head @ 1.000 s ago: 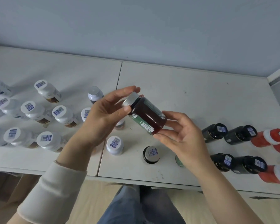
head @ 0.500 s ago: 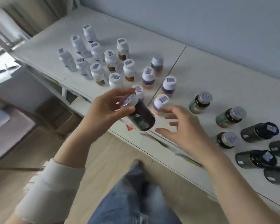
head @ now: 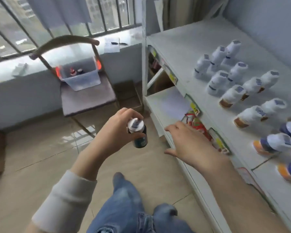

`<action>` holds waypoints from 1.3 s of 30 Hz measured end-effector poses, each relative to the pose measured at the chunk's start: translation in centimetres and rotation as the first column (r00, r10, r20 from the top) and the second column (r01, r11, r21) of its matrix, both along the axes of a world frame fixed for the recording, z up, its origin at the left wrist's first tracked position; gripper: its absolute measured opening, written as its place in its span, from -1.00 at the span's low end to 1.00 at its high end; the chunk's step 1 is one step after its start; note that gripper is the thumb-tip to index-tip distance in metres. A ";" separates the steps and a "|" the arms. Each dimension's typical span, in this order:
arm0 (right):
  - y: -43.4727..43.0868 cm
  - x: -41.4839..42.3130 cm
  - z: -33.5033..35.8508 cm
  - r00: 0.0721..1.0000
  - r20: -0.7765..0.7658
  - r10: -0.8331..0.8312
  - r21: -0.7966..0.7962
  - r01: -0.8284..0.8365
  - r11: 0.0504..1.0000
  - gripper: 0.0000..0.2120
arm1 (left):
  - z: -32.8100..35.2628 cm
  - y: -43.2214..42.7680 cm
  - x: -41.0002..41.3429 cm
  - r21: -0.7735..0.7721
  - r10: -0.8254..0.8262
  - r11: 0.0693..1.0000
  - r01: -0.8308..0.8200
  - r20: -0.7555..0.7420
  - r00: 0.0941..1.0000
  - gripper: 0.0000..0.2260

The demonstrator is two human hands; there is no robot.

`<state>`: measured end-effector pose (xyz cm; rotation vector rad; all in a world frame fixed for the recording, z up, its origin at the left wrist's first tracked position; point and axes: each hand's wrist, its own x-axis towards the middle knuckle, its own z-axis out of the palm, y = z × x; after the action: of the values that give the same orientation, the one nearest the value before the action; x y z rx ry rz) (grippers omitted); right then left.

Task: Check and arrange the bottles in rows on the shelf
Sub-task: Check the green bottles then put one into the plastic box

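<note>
the left hand (head: 118, 130) is holding the dark bottle (head: 138, 132) off the shelf (head: 180, 52), over the floor, fingers clamped around its cap end, probably for checking. the right hand (head: 190, 145) is hovering near the shelf edge, fingers apart and empty, likely free to assist.

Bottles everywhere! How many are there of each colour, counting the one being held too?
All-white bottles: 5
White bottles with brown bottoms: 5
Blue bottles, some with orange bottoms: at least 3, with more cut off at the picture's edge
Dark bottle held in the left hand: 1
Total: at least 14
</note>
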<state>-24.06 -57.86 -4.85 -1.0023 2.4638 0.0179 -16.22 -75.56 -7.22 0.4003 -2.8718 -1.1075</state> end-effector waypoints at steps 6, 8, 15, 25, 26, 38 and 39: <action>-17.7 -0.8 -0.8 0.984 0.069 0.167 0.037 -0.170 0.985 -0.39 | -2.2 -15.1 3.3 -0.012 0.186 0.983 -0.186 0.041 0.982 -0.64; -22.6 -1.5 -1.1 0.974 0.082 0.210 0.032 -0.213 0.977 -0.41 | -3.0 -19.4 3.5 -0.007 0.238 0.971 -0.238 0.054 0.970 -0.65; -36.0 -7.1 -2.9 0.956 0.078 0.282 0.072 -0.288 0.955 -0.43 | -6.1 -31.1 -0.5 0.076 0.414 0.905 -0.418 0.061 0.908 -0.66; -52.7 -20.7 -8.7 0.923 0.140 0.359 0.102 -0.374 0.922 -0.47 | -11.9 -47.2 -14.3 0.091 0.588 0.794 -0.601 0.133 0.798 -0.67; -54.5 -21.9 -9.4 0.915 0.145 0.376 0.113 -0.393 0.912 -0.47 | -12.7 -48.8 -15.7 0.090 0.599 0.785 -0.613 0.142 0.788 -0.66; -72.2 -30.9 -24.1 0.894 0.129 0.429 0.080 -0.440 0.894 -0.51 | -30.1 -62.7 -27.0 -0.111 0.630 0.771 -0.627 0.271 0.728 -0.65; -73.0 -31.2 -25.7 0.896 0.138 0.421 0.077 -0.434 0.898 -0.52 | -31.8 -63.4 -27.4 -0.127 0.617 0.782 -0.611 0.295 0.729 -0.64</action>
<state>-55.28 -130.90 -30.57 -1.4343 2.0666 0.2251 -43.60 -138.92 -39.05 1.5309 -2.6124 -0.9347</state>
